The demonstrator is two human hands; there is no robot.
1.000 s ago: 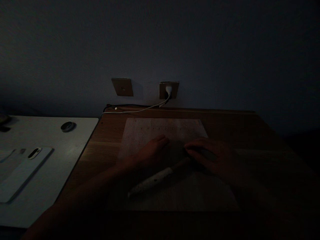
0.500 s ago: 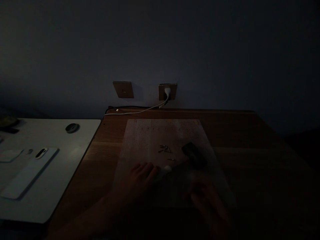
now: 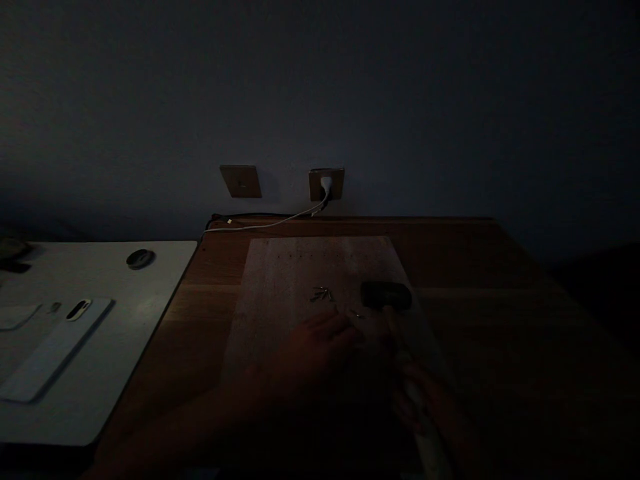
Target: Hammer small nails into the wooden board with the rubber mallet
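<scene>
In the dim head view my right hand [image 3: 425, 397] is closed around the light handle of a mallet [image 3: 386, 295]. The mallet's dark, blocky head rests over the right part of a pale board [image 3: 270, 273]. My left hand [image 3: 325, 340] is low over the middle of the board with its fingers bent; the fingertips are lost in shadow, so whether they hold anything is hidden. Just beyond it lies a small pile of thin metal nails [image 3: 323, 293]. A single nail [image 3: 357, 314] lies apart, between my left hand and the mallet head.
Beneath the board is a wooden table [image 3: 200, 300]. A white table [image 3: 150, 313] adjoins at left, carrying a phone [image 3: 60, 353] and a round dark object [image 3: 141, 259]. Behind, a cable [image 3: 273, 224] runs to a plug in a wall socket [image 3: 340, 183].
My right hand has taken hold of the mallet's handle, and the mallet has turned so the handle points towards me. My left hand has moved right and slightly forward. The view shifted slightly.
</scene>
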